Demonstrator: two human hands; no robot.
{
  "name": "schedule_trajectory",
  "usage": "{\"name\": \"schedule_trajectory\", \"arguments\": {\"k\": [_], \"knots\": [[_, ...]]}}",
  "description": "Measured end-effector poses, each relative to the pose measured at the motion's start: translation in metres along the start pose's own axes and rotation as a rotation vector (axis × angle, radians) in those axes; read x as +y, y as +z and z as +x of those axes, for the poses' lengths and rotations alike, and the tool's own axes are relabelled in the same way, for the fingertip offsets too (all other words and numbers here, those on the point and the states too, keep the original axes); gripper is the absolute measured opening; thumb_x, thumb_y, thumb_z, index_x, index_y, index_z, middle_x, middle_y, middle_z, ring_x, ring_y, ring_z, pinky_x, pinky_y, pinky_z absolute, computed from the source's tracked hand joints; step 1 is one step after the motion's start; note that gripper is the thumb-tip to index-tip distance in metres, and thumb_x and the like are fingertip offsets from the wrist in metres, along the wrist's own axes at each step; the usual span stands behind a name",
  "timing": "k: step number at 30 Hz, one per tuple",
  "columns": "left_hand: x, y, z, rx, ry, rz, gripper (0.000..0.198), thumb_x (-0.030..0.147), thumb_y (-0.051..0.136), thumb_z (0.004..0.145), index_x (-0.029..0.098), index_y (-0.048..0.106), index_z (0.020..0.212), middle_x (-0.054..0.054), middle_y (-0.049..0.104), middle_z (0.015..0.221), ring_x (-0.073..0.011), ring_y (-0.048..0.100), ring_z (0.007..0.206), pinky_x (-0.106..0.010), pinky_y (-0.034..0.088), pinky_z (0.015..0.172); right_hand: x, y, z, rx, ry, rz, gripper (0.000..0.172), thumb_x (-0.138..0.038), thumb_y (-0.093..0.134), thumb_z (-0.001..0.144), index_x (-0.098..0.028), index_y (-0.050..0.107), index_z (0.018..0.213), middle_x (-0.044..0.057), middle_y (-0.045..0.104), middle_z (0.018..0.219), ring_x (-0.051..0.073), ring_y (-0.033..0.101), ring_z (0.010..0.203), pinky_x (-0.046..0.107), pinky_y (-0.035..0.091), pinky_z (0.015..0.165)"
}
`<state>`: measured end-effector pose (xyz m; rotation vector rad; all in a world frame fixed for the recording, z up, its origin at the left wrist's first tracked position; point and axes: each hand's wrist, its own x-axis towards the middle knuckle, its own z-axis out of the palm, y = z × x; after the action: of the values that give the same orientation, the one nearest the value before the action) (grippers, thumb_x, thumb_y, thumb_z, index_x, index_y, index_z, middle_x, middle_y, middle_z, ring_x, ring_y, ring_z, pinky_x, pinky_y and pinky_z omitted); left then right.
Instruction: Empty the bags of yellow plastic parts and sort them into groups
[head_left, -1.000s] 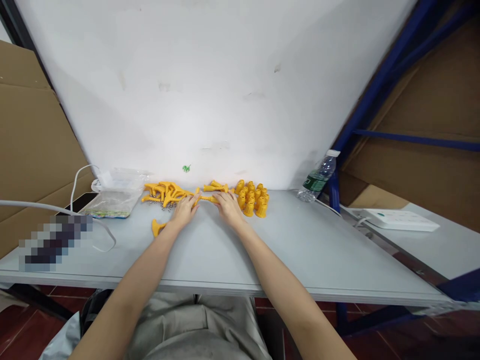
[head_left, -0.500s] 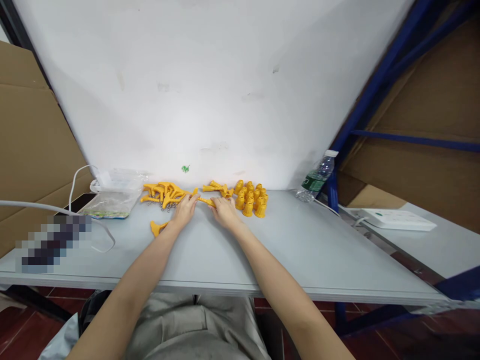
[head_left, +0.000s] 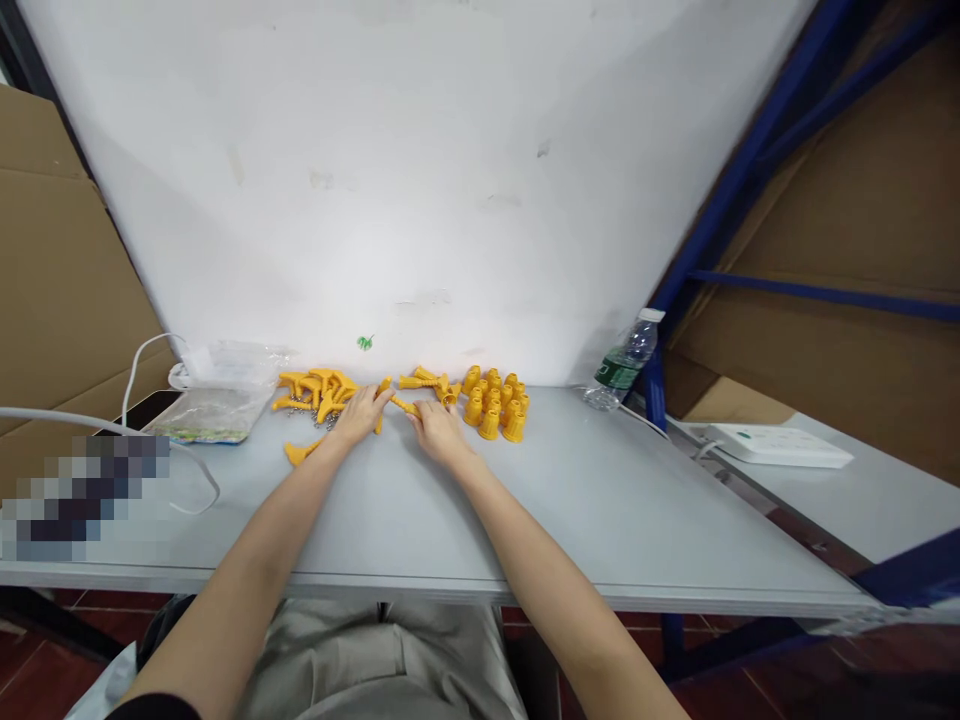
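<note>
Between my two hands runs a yellow plastic part with a ribbed shaft (head_left: 403,403). My left hand (head_left: 363,414) is closed around its wider left end, where yellow tips show above and below the fingers. The shaft's right end is pinched in my right hand (head_left: 437,428), and the fingers hide that end. Left of my left hand lies a pile of yellow branched plastic parts (head_left: 319,383) with small metal pieces (head_left: 298,405) among them. Nearer me is a single yellow part (head_left: 298,453), partly behind my left forearm. Just beyond my right hand lie several yellow assembled pieces (head_left: 421,378).
Yellow cone-shaped cups (head_left: 490,422) stand in rows right of my right hand. A plastic bottle (head_left: 626,360) leans at the back right. Clear plastic bags (head_left: 217,412) and a white cable (head_left: 196,452) lie on the left. A white power strip (head_left: 780,446) sits beyond the table's right side.
The view has shifted slightly. Both hands keep hold of the yellow part, whose shaft now slants down more toward my right hand. A lower yellow tip now shows below my left fingers.
</note>
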<state>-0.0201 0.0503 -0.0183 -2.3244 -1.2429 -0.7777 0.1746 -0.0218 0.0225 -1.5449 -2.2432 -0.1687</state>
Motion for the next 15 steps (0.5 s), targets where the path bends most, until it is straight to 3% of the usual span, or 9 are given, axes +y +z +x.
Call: {"name": "schedule_trajectory", "arguments": {"k": [5,9,15], "knots": [[-0.010,0.008,0.005,0.053,0.126,-0.006,0.034,0.026,0.032,0.098,0.022,0.057,0.122,-0.008,0.059,0.091,-0.0194,0.057,0.082,-0.033,0.047,0.078,0.000,-0.003,0.001,0.035,0.015,-0.046,0.018,-0.021,0.046,0.095,-0.015,0.058,0.107,0.012,0.067,0.106,0.024,0.058,0.098,0.033,0.031,0.083],[-0.011,0.012,0.008,0.113,0.120,0.016,0.033,0.027,0.032,0.099,0.022,0.057,0.119,-0.006,0.057,0.086,-0.0177,0.055,0.077,-0.031,0.046,0.075,-0.002,-0.003,0.001,0.066,0.041,-0.075,0.018,-0.018,0.043,0.096,-0.017,0.057,0.107,0.011,0.067,0.105,0.023,0.058,0.097,0.032,0.032,0.081],[-0.004,-0.007,0.016,0.105,0.105,0.007,0.035,0.020,0.036,0.096,0.024,0.053,0.127,-0.006,0.056,0.093,-0.0162,0.055,0.078,-0.029,0.046,0.076,0.000,-0.004,0.001,0.158,0.026,-0.005,0.030,-0.029,0.036,0.100,-0.015,0.054,0.120,0.013,0.066,0.111,0.023,0.057,0.100,0.033,0.032,0.084]]}}
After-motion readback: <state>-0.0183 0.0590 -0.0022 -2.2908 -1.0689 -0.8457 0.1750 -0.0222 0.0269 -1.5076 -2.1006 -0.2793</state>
